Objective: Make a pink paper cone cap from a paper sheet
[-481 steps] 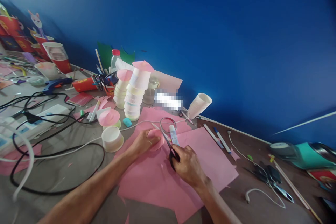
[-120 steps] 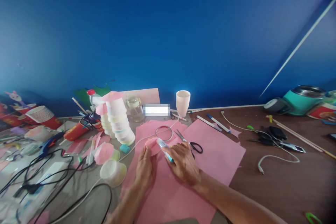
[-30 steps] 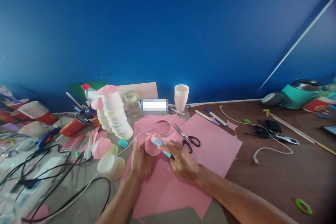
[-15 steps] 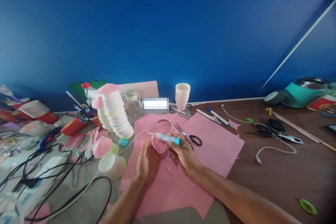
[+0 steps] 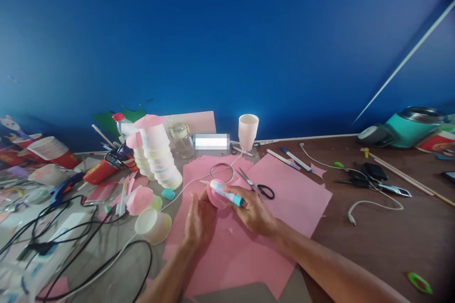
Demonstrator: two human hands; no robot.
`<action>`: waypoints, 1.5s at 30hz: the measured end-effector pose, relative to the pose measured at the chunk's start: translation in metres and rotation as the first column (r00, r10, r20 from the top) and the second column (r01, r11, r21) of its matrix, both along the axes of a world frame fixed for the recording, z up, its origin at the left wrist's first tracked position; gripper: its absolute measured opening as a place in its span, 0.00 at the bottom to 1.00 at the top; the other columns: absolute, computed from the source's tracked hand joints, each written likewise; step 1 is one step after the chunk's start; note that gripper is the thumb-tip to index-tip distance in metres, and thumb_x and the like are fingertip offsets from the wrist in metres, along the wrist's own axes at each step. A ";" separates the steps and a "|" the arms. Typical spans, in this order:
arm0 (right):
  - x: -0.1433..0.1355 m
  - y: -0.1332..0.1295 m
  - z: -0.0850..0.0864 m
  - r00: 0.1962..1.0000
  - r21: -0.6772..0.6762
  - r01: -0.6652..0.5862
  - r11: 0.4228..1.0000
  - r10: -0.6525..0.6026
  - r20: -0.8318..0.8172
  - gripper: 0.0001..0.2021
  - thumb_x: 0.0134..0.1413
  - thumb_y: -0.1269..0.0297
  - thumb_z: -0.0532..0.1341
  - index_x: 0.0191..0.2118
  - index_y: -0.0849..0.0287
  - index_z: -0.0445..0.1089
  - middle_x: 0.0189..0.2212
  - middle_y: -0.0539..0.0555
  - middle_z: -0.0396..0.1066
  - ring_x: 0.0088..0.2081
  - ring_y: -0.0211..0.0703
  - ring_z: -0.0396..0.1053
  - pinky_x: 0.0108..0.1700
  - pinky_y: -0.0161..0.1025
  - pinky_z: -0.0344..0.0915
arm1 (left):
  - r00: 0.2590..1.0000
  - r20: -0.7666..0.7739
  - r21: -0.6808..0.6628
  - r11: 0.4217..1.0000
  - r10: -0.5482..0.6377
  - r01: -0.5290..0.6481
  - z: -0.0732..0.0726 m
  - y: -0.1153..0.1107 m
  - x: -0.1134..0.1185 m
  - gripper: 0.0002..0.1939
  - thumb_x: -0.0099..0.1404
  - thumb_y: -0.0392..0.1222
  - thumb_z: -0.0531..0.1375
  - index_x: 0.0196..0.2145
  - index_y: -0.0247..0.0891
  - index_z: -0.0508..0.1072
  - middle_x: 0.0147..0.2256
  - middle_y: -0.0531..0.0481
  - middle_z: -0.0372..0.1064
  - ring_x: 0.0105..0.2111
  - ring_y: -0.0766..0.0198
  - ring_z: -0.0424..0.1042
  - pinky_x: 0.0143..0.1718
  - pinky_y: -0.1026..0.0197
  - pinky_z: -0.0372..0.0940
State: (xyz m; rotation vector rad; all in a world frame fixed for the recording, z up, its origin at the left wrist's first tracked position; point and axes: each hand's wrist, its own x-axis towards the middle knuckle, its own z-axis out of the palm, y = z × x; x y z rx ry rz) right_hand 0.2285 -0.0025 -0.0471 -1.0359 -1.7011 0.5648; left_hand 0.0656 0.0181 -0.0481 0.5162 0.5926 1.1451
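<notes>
My right hand (image 5: 254,212) grips a glue stick (image 5: 227,193) with a turquoise end, its other end over a small rounded piece of pink paper (image 5: 216,201). That piece is held at its edge by my left hand (image 5: 199,218), whose thumb points up. Both hands are above large sheets of pink paper (image 5: 227,265). Just beyond them lie black-handled scissors (image 5: 261,188) and a ring of wire (image 5: 222,173). A turquoise cap-like piece (image 5: 168,194) sits left of the sheets.
Stacked white paper cups (image 5: 159,156) stand on the left, and another stack (image 5: 248,130) by the wall. Black cables (image 5: 117,248) tangle at the lower left. Markers (image 5: 295,158), keys (image 5: 360,181) and a white cord (image 5: 377,203) lie on the right. A paper cup (image 5: 151,227) lies tipped near my left hand.
The glue stick has tilted and shifted slightly on the pink paper piece, and my right hand's fingers now cover more of it. My left hand has hardly moved.
</notes>
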 end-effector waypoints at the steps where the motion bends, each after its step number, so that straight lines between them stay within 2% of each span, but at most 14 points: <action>1: -0.003 0.000 0.000 0.994 -0.092 0.025 0.995 -0.034 -0.106 0.12 0.59 0.65 0.59 0.48 0.54 0.73 0.34 0.55 0.76 0.34 0.47 0.74 0.37 0.42 0.73 | 1.000 -0.012 0.025 1.000 -0.004 0.005 -0.001 0.000 0.001 0.28 0.66 0.62 0.57 0.46 0.34 0.79 0.50 0.37 0.76 0.58 0.44 0.67 0.60 0.45 0.61; 3: -0.008 0.001 -0.001 0.965 -0.247 0.020 0.969 -0.084 -0.250 0.13 0.59 0.60 0.60 0.48 0.56 0.72 0.28 0.52 0.74 0.26 0.43 0.71 0.29 0.40 0.72 | 0.999 -0.039 0.070 0.998 -0.004 0.006 -0.003 0.000 0.001 0.30 0.65 0.64 0.57 0.48 0.35 0.79 0.51 0.37 0.75 0.60 0.45 0.65 0.61 0.47 0.59; 5: -0.010 0.001 -0.001 0.957 -0.292 0.004 0.956 -0.089 -0.277 0.15 0.60 0.59 0.59 0.50 0.57 0.72 0.23 0.48 0.71 0.21 0.41 0.66 0.25 0.38 0.69 | 0.998 -0.065 0.095 0.995 0.001 0.005 -0.005 -0.001 0.001 0.30 0.63 0.65 0.58 0.49 0.36 0.79 0.52 0.39 0.75 0.59 0.46 0.66 0.62 0.48 0.58; 7: -0.008 0.000 -0.001 0.985 -0.179 0.000 0.984 -0.030 -0.170 0.14 0.61 0.63 0.57 0.50 0.57 0.72 0.25 0.50 0.72 0.25 0.42 0.69 0.29 0.39 0.70 | 0.997 -0.076 0.090 0.996 0.003 0.004 -0.007 -0.001 0.000 0.30 0.63 0.65 0.59 0.48 0.36 0.79 0.51 0.40 0.76 0.58 0.47 0.68 0.61 0.49 0.58; 9: -0.003 -0.002 -0.001 0.996 0.037 -0.056 0.998 0.053 0.077 0.15 0.60 0.68 0.56 0.49 0.55 0.73 0.31 0.54 0.73 0.32 0.45 0.70 0.36 0.41 0.70 | 0.997 -0.077 0.071 0.997 -0.002 0.007 -0.007 -0.002 -0.001 0.29 0.64 0.64 0.59 0.48 0.36 0.79 0.49 0.41 0.77 0.56 0.47 0.70 0.60 0.50 0.59; 11: 0.003 -0.002 -0.001 0.938 0.177 -0.162 0.971 0.096 0.332 0.16 0.58 0.69 0.56 0.50 0.52 0.73 0.32 0.54 0.72 0.32 0.46 0.69 0.37 0.42 0.68 | 0.998 -0.064 0.051 0.998 -0.016 0.019 -0.005 -0.003 -0.002 0.29 0.64 0.64 0.59 0.47 0.35 0.80 0.46 0.41 0.78 0.54 0.47 0.71 0.59 0.50 0.61; 13: 0.006 -0.002 -0.001 0.892 0.220 -0.208 0.953 0.093 0.442 0.16 0.58 0.66 0.59 0.51 0.48 0.73 0.31 0.53 0.71 0.31 0.46 0.67 0.36 0.42 0.68 | 0.999 -0.043 0.043 0.999 -0.023 0.025 -0.003 -0.003 -0.003 0.30 0.64 0.64 0.59 0.46 0.34 0.80 0.44 0.41 0.79 0.51 0.47 0.73 0.56 0.51 0.64; 16: 0.006 -0.001 0.000 0.954 0.197 -0.167 0.966 0.107 0.280 0.15 0.61 0.67 0.55 0.51 0.48 0.72 0.30 0.52 0.71 0.29 0.45 0.68 0.33 0.41 0.68 | 1.000 0.009 0.011 1.000 -0.026 0.026 0.002 -0.001 -0.006 0.29 0.67 0.62 0.56 0.44 0.32 0.81 0.41 0.40 0.80 0.46 0.50 0.76 0.51 0.54 0.67; 20: 0.000 0.000 0.002 0.986 0.005 -0.143 0.990 0.142 -0.087 0.13 0.62 0.67 0.57 0.50 0.52 0.72 0.36 0.54 0.74 0.35 0.44 0.73 0.38 0.39 0.71 | 0.989 0.106 -0.058 0.993 -0.098 0.104 0.009 0.005 -0.012 0.32 0.70 0.61 0.51 0.39 0.28 0.82 0.38 0.37 0.80 0.40 0.52 0.78 0.46 0.56 0.69; 22: 0.000 0.000 0.003 0.985 -0.016 -0.151 0.988 0.149 -0.093 0.13 0.61 0.68 0.57 0.49 0.53 0.72 0.37 0.54 0.74 0.36 0.43 0.73 0.38 0.39 0.71 | 0.983 0.113 -0.062 0.986 -0.144 0.152 0.011 0.007 -0.015 0.33 0.70 0.62 0.50 0.39 0.27 0.81 0.37 0.35 0.80 0.40 0.51 0.78 0.47 0.54 0.69; 28: 0.007 0.001 -0.003 0.902 0.296 -0.257 0.920 0.118 0.416 0.20 0.55 0.75 0.55 0.51 0.51 0.71 0.28 0.52 0.71 0.32 0.45 0.68 0.39 0.42 0.65 | 0.973 0.062 -0.117 0.967 -0.221 0.227 0.012 0.007 -0.017 0.28 0.69 0.60 0.54 0.44 0.30 0.79 0.42 0.37 0.79 0.44 0.47 0.77 0.49 0.48 0.69; 36: 0.004 0.001 -0.014 0.854 0.329 -0.171 0.929 -0.026 0.519 0.22 0.55 0.73 0.56 0.56 0.52 0.67 0.30 0.52 0.73 0.32 0.45 0.69 0.37 0.41 0.62 | 0.967 0.124 -0.126 0.963 -0.221 0.237 0.004 0.011 -0.013 0.15 0.71 0.41 0.56 0.42 0.28 0.78 0.38 0.42 0.79 0.41 0.57 0.78 0.47 0.61 0.70; 41: -0.002 -0.002 -0.006 0.964 0.235 -0.109 0.966 0.045 0.263 0.21 0.60 0.75 0.53 0.56 0.53 0.67 0.38 0.55 0.78 0.38 0.44 0.74 0.40 0.41 0.67 | 0.989 0.115 -0.188 0.975 -0.094 0.114 0.000 0.014 -0.013 0.12 0.70 0.37 0.56 0.43 0.27 0.78 0.40 0.41 0.79 0.41 0.60 0.78 0.49 0.62 0.71; 45: -0.005 -0.003 -0.001 0.997 0.001 -0.067 0.998 0.067 -0.047 0.15 0.60 0.68 0.58 0.51 0.53 0.72 0.43 0.56 0.78 0.42 0.48 0.76 0.42 0.42 0.72 | 0.996 0.088 -0.212 0.976 -0.029 0.047 -0.006 0.015 -0.014 0.10 0.70 0.35 0.57 0.42 0.29 0.78 0.41 0.42 0.80 0.41 0.60 0.79 0.50 0.62 0.71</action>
